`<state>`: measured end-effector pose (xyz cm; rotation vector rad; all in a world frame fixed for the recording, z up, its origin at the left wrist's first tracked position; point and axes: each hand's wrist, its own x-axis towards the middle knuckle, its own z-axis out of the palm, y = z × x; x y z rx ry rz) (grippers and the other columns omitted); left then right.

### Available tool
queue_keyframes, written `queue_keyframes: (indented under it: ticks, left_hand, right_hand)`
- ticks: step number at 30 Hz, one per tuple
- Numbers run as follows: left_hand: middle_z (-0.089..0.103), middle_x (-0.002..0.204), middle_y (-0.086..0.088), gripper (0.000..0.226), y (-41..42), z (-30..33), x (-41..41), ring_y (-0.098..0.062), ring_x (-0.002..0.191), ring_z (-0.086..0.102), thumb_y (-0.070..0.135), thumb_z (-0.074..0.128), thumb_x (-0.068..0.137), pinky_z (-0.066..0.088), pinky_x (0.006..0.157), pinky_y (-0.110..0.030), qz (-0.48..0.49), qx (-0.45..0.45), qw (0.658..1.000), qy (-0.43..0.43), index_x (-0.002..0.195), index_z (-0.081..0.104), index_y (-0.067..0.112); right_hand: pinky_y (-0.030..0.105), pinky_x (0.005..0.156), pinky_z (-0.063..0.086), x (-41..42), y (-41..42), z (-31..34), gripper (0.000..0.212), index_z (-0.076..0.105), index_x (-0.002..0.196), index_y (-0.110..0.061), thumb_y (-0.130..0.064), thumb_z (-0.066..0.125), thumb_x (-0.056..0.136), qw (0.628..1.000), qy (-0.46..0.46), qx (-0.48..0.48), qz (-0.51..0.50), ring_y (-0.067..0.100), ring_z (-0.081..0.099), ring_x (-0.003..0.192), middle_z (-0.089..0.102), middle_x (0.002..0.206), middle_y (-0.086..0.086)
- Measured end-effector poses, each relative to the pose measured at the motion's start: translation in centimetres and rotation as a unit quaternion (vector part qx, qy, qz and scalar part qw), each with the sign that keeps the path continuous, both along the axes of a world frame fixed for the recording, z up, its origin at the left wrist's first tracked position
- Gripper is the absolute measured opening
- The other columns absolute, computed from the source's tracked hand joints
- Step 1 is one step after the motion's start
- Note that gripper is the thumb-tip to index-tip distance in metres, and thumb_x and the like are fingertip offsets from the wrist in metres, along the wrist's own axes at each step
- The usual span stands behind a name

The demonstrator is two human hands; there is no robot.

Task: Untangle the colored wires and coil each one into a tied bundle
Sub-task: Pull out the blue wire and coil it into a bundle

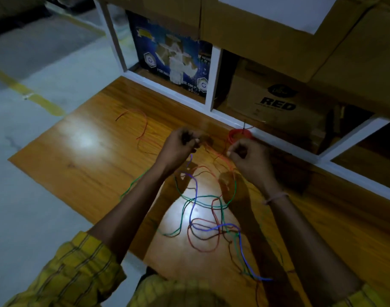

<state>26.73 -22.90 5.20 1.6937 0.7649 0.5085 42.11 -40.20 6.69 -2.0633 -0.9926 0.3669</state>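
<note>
Your left hand (182,144) and right hand (247,156) at frame centre, each pinching an orange wire (218,154), tangled wires (208,220) below on your wooden table (83,165), red coil (240,135) behind.

Wood table (85,171), centre frame, is looking glossy & smooth, reflecting light. Wires (202,227) are showing smooth plastic coating; boxes (278,100) upper right are looking matt cardboard.

Storeroom or warehouse-type space, dimly lit. Evidence: stacked cardboard cartons (278,27) across upper right of frame; carton marked "RED" (278,100) and a blue printed box (174,63) behind a white-framed partition (214,78); grey concrete floor w/ yellow line marking (27,94) at left; wooden worktop (96,165) at centre.
</note>
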Motion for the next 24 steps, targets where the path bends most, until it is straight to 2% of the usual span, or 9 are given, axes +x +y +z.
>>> queue_keyframes:
  ticks: [4, 7, 10, 12, 15, 17, 19, 21, 24]
  left_hand:
    - [0.075, 0.098, -0.014, 0.009, 0.0, -0.2, -4.5, -0.014, 0.084, 0.072, -0.002, 0.058, 0.103, 0.057, 0.069, -0.025, 0.034, 0.009, 0.999, -0.025, 0.104, 0.065, 0.004]
    - [0.075, 0.094, -0.007, 0.014, 1.3, -0.3, -7.7, -0.012, 0.081, 0.071, -0.003, 0.057, 0.102, 0.054, 0.066, -0.023, 0.058, 0.003, 0.998, -0.033, 0.100, 0.065, 0.009]
    - [0.076, 0.096, -0.006, 0.014, 3.1, -0.6, -10.3, -0.015, 0.081, 0.070, 0.003, 0.059, 0.102, 0.052, 0.063, -0.024, 0.073, 0.007, 0.997, -0.020, 0.098, 0.066, 0.014]
    - [0.076, 0.098, -0.009, 0.012, 4.5, -1.1, -11.6, -0.014, 0.078, 0.068, 0.006, 0.059, 0.102, 0.049, 0.062, -0.025, 0.085, 0.007, 0.996, -0.001, 0.097, 0.066, 0.014]
    - [0.074, 0.097, -0.012, 0.009, 6.4, -2.2, -13.1, -0.014, 0.072, 0.065, 0.006, 0.058, 0.102, 0.046, 0.060, -0.026, 0.109, -0.003, 0.994, 0.028, 0.097, 0.065, 0.007]
    - [0.073, 0.096, -0.011, 0.009, 7.6, -3.0, -13.7, -0.015, 0.072, 0.064, 0.006, 0.057, 0.104, 0.047, 0.056, -0.022, 0.107, -0.010, 0.993, 0.044, 0.100, 0.065, 0.005]
    - [0.071, 0.097, -0.010, 0.008, 8.5, -3.7, -14.2, -0.014, 0.074, 0.063, 0.005, 0.057, 0.103, 0.047, 0.054, -0.018, 0.096, -0.014, 0.994, 0.058, 0.101, 0.065, 0.005]
    - [0.071, 0.097, -0.008, 0.006, 9.5, -4.2, -14.1, -0.016, 0.077, 0.064, 0.005, 0.061, 0.101, 0.049, 0.064, -0.025, 0.080, 0.002, 0.994, 0.070, 0.098, 0.065, 0.009]
    - [0.068, 0.097, -0.004, 0.006, 11.1, -4.5, -13.6, -0.018, 0.085, 0.062, 0.005, 0.066, 0.096, 0.043, 0.073, -0.027, 0.059, 0.073, 0.992, 0.085, 0.101, 0.066, 0.008]
  right_hand:
    - [0.006, 0.064, 0.041, -3.0, 1.5, -1.5, 0.011, 0.075, 0.085, -0.012, -0.002, 0.079, 0.085, 0.999, 0.004, 0.015, 0.041, -0.007, 0.061, 0.067, 0.066, 0.074, -0.015]
    - [0.003, 0.067, 0.042, -4.9, 2.8, -2.3, 0.020, 0.075, 0.088, -0.008, 0.011, 0.070, 0.082, 0.997, 0.008, 0.006, 0.074, -0.011, 0.062, 0.068, 0.070, 0.080, -0.007]
    - [0.000, 0.071, 0.041, -6.3, 4.4, -2.9, 0.034, 0.077, 0.093, -0.006, 0.019, 0.059, 0.079, 0.995, -0.026, -0.007, 0.098, 0.001, 0.063, 0.075, 0.075, 0.091, 0.002]
    - [-0.002, 0.074, 0.040, -6.8, 5.5, -3.1, 0.036, 0.078, 0.094, -0.007, 0.019, 0.059, 0.078, 0.994, -0.049, -0.009, 0.095, 0.009, 0.065, 0.082, 0.078, 0.096, 0.007]
    - [-0.001, 0.073, 0.040, -7.4, 7.4, -3.4, 0.028, 0.079, 0.094, -0.007, 0.015, 0.067, 0.080, 0.993, -0.055, -0.027, 0.103, -0.003, 0.062, 0.073, 0.080, 0.096, 0.007]
    - [0.004, 0.069, 0.047, -7.8, 8.7, -3.6, 0.021, 0.078, 0.092, -0.007, 0.010, 0.073, 0.082, 0.993, -0.045, -0.045, 0.104, -0.009, 0.063, 0.068, 0.077, 0.087, 0.002]
    - [0.024, 0.069, 0.058, -8.2, 10.1, -3.5, 0.014, 0.078, 0.088, -0.010, 0.002, 0.080, 0.081, 0.992, -0.040, -0.072, 0.100, -0.002, 0.065, 0.064, 0.072, 0.074, -0.002]
    - [0.036, 0.071, 0.059, -8.8, 11.4, -3.5, 0.007, 0.079, 0.079, -0.013, -0.008, 0.084, 0.081, 0.987, -0.056, -0.106, 0.107, 0.011, 0.067, 0.067, 0.075, 0.071, 0.003]
    - [0.028, 0.064, 0.049, -9.9, 12.5, -3.8, 0.014, 0.075, 0.075, -0.023, -0.028, 0.086, 0.084, 0.983, -0.035, -0.142, 0.113, 0.010, 0.064, 0.066, 0.071, 0.066, -0.002]
